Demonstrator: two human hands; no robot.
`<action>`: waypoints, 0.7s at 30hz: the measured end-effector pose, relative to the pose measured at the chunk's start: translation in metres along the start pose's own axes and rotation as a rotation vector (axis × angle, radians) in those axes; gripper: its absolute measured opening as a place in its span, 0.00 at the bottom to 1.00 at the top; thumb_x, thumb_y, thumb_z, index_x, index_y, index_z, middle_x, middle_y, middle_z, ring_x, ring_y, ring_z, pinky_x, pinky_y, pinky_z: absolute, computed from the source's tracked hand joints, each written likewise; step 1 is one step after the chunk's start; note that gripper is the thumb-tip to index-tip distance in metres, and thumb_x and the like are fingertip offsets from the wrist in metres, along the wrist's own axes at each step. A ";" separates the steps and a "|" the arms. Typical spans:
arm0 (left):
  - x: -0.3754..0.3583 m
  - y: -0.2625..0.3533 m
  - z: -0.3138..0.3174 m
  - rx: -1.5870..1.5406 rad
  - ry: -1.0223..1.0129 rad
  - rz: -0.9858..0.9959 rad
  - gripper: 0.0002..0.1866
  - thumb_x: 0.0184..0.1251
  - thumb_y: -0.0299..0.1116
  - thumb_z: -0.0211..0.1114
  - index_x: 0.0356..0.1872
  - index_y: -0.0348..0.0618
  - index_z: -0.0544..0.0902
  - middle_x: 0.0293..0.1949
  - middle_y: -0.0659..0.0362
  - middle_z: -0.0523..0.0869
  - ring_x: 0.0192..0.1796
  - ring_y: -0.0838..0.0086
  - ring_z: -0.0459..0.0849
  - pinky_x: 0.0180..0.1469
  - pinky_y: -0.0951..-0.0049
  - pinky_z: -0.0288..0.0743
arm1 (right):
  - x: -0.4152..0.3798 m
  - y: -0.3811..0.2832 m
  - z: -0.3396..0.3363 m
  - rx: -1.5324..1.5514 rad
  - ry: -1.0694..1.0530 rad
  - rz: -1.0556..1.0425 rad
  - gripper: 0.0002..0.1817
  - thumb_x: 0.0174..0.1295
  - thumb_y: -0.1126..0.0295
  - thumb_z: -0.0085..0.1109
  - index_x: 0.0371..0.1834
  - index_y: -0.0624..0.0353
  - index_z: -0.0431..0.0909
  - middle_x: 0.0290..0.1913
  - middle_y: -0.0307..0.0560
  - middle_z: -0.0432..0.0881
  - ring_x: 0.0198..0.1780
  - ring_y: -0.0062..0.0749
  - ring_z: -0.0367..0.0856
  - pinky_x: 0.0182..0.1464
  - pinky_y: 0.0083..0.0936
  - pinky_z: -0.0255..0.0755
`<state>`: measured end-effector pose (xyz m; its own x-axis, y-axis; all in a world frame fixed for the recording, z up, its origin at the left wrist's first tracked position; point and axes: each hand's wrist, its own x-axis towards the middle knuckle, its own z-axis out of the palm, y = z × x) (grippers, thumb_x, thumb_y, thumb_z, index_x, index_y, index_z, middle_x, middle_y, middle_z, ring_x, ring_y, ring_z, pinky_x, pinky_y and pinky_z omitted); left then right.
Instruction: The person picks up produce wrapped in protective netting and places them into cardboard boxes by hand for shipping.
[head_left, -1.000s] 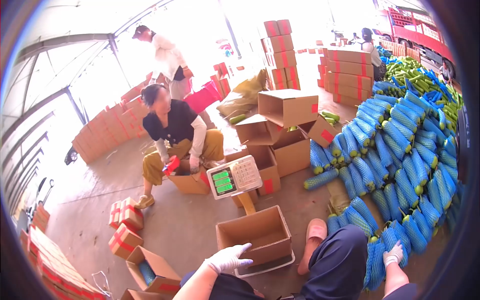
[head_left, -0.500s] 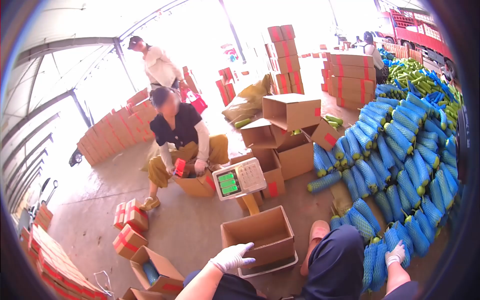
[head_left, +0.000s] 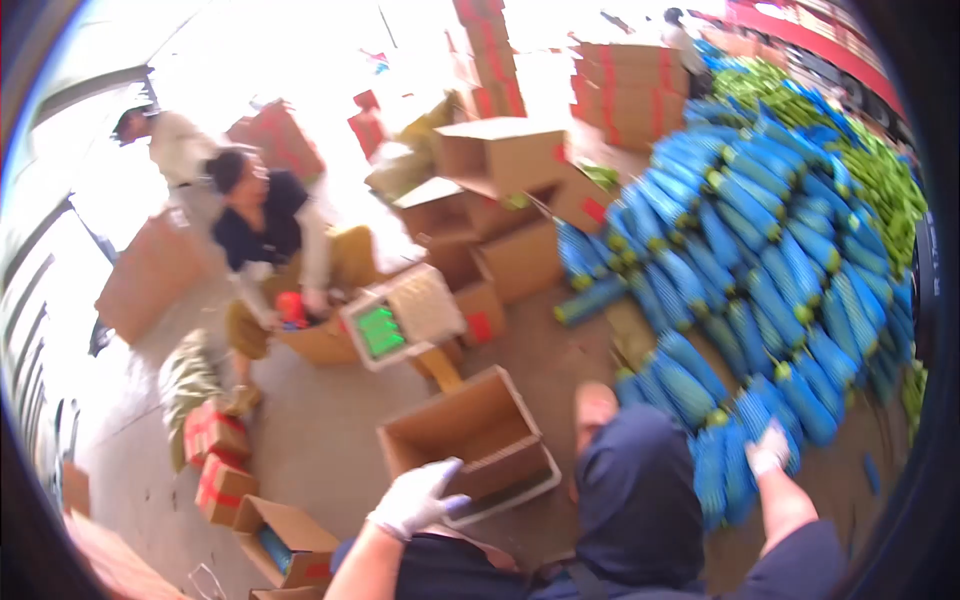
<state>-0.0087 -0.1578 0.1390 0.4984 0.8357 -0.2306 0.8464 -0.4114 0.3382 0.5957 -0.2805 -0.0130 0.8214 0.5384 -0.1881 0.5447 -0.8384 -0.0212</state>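
Observation:
My left hand (head_left: 412, 500), in a white glove, is held over the near edge of an open cardboard box (head_left: 505, 405). Its thumb and fingers are apart, with nothing in them. The box stands tilted on a scale platform (head_left: 545, 483), behind which rises the scale's display (head_left: 400, 315) with lit green digits. At the right, my gloved right hand (head_left: 768, 447) is on a long green gourd in a blue net sleeve (head_left: 740, 478), at the near edge of a big pile (head_left: 760, 270). Its fingers look bent over the sleeve, though blurred.
A seated person (head_left: 265, 225) works at a box (head_left: 320, 340) across from me; another person (head_left: 180, 145) is behind. Open cartons (head_left: 500, 155) stand beside the pile. Taped boxes (head_left: 215, 435) and an open box (head_left: 285, 540) with a blue-netted item lie at left.
The view has swung, shifting the scene left and upward with blur. My right hand has moved slightly farther up along the netted gourds. My left hand stays by the box.

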 end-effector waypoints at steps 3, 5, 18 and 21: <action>-0.001 -0.004 0.000 0.012 0.058 0.127 0.44 0.43 0.48 0.81 0.63 0.37 0.76 0.61 0.43 0.80 0.62 0.49 0.79 0.68 0.59 0.71 | -0.003 0.003 -0.002 -0.068 0.009 -0.099 0.51 0.56 0.50 0.67 0.76 0.67 0.53 0.67 0.65 0.71 0.65 0.53 0.74 0.67 0.41 0.69; -0.002 0.001 -0.004 -0.036 0.052 0.121 0.49 0.37 0.49 0.83 0.65 0.38 0.74 0.61 0.43 0.80 0.63 0.48 0.78 0.68 0.60 0.71 | 0.013 0.017 0.020 -0.129 0.076 -0.150 0.51 0.57 0.48 0.65 0.76 0.68 0.52 0.65 0.67 0.72 0.64 0.56 0.75 0.65 0.44 0.71; 0.021 -0.015 0.025 -0.055 -0.149 -0.125 0.22 0.65 0.35 0.66 0.60 0.46 0.80 0.52 0.49 0.85 0.53 0.52 0.83 0.57 0.62 0.76 | 0.008 0.005 0.008 -0.207 0.036 -0.038 0.51 0.55 0.48 0.66 0.78 0.58 0.52 0.67 0.61 0.71 0.61 0.56 0.78 0.61 0.47 0.74; 0.026 -0.009 0.014 -0.013 -0.158 -0.189 0.18 0.66 0.34 0.63 0.56 0.46 0.83 0.47 0.49 0.87 0.50 0.53 0.84 0.56 0.62 0.77 | 0.007 -0.001 0.009 -0.218 0.038 -0.027 0.50 0.56 0.47 0.65 0.78 0.58 0.52 0.67 0.62 0.71 0.61 0.55 0.78 0.61 0.47 0.74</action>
<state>-0.0006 -0.1378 0.1174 0.3555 0.8296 -0.4305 0.9254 -0.2475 0.2872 0.6000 -0.2768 -0.0235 0.8098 0.5663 -0.1535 0.5865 -0.7879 0.1877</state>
